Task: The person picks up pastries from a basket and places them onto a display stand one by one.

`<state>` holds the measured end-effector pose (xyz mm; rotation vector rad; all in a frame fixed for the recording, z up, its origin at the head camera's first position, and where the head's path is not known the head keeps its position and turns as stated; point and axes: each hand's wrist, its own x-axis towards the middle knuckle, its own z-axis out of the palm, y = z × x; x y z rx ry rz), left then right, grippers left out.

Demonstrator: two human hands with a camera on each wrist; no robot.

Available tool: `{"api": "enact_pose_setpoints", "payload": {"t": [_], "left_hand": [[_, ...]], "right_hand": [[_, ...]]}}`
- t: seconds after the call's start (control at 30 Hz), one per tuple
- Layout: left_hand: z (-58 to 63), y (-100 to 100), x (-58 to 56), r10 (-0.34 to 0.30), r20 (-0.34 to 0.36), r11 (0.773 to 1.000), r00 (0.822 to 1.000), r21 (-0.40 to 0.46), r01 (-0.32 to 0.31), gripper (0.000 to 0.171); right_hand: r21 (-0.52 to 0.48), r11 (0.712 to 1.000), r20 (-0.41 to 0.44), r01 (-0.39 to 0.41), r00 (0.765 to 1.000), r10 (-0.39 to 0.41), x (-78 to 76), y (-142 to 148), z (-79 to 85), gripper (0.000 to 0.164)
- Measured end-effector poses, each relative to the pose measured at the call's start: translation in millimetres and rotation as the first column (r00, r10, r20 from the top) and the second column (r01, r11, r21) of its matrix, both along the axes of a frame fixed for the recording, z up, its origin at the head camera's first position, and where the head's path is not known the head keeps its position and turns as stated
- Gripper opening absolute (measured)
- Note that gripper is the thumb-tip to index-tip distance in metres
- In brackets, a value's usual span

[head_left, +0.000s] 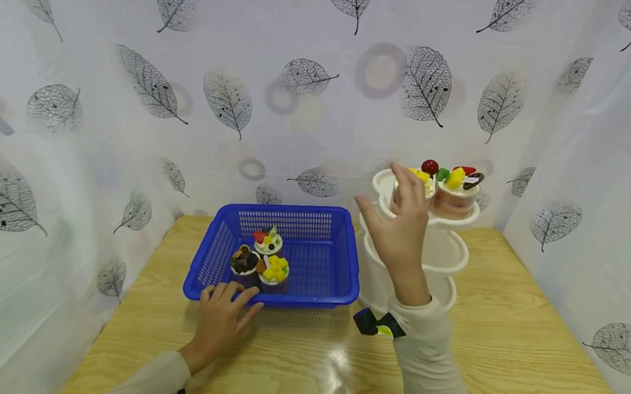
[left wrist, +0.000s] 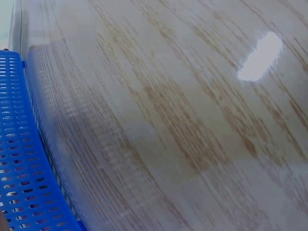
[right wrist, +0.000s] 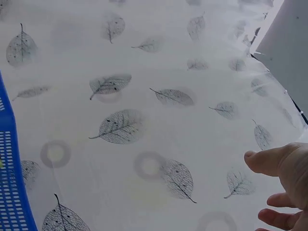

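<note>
A blue plastic basket [head_left: 312, 301] stands on the table, with three dessert cups grouped at its left. One has dark brown topping [head_left: 245, 260], one yellow cubes [head_left: 275, 269], one a strawberry [head_left: 268, 240]. My left hand [head_left: 220, 315] holds the basket's front rim, fingers bent over it and thumb outside. On the top tier of a white tiered stand [head_left: 449, 248] are two more dessert cups, one topped with a cherry [head_left: 429, 167], one with yellow fruit and a strawberry [head_left: 456, 193]. My right hand [head_left: 403, 235] is raised before the cherry cup, thumb spread from the fingers, partly covering that cup.
The wooden table [head_left: 289, 358] reaches a white curtain [head_left: 328, 133] with leaf prints at the back and sides. The stand's lower tiers are just right of the basket, partly behind my right forearm. A black band [head_left: 379, 324] shows by my right wrist.
</note>
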<state>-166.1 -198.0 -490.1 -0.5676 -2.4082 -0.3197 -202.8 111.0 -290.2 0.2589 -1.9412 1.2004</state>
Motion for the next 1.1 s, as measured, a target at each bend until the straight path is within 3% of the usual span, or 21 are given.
{"api": "enact_pose_setpoints", "payload": {"t": [0.17,0.33,0.4,0.5,0.63,0.77,0.87,0.93,1.0,1.1], "left_hand": [[-1.5,0,-1.1,-0.007,-0.026,1.000,1.000,-0.003,0.007,0.041],[-1.9,0,-1.8,-0.012,-0.033,1.000,0.999,-0.002,0.012,0.045],[-1.3,0,-1.7,-0.012,-0.031,1.000,0.999,-0.003,0.012,0.046],[-0.6,0,-1.4,-0.013,-0.034,1.000,0.999,-0.007,0.012,0.045],[0.4,0,-1.3,-0.016,-0.042,1.000,0.999,-0.010,0.016,0.042],[1.4,1,-1.9,-0.016,-0.036,1.000,0.999,-0.006,0.016,0.042],[0.5,2,-2.0,-0.010,-0.036,1.000,0.999,-0.008,0.010,0.043],[-0.2,2,-2.0,-0.008,-0.040,1.000,0.999,-0.008,0.007,0.043],[-1.1,2,-1.9,-0.008,-0.046,1.000,0.999,-0.006,0.007,0.044],[-0.8,2,-2.1,-0.010,-0.055,1.000,0.998,0.002,0.010,0.046]], "right_hand": [[0.153,0.971,0.112,-0.182,0.980,0.166,-6.5,-22,-14.5,0.070],[0.288,0.887,0.246,-0.360,0.923,0.295,-19.5,-45,-40.8,0.076],[0.330,0.841,0.320,-0.428,0.889,0.327,-24.5,-53,-53.8,0.079],[0.353,0.771,0.465,-0.530,0.814,0.347,-31.2,-63,-74.3,0.084],[0.304,0.719,0.621,-0.624,0.703,0.347,-38.4,-77,-100.8,0.086],[0.184,0.716,0.719,-0.674,0.589,0.369,-45.1,-87,-124.0,0.088],[0.096,0.735,0.785,-0.671,0.505,0.358,-47.8,-93,-136.5,0.090],[0.055,0.749,0.813,-0.660,0.465,0.351,-48.8,-97,-142.5,0.091],[0.025,0.758,0.828,-0.652,0.439,0.350,-49.6,-100,-147.6,0.091],[0.015,0.764,0.831,-0.645,0.433,0.348,-51.2,-105,-152.8,0.091]]}}
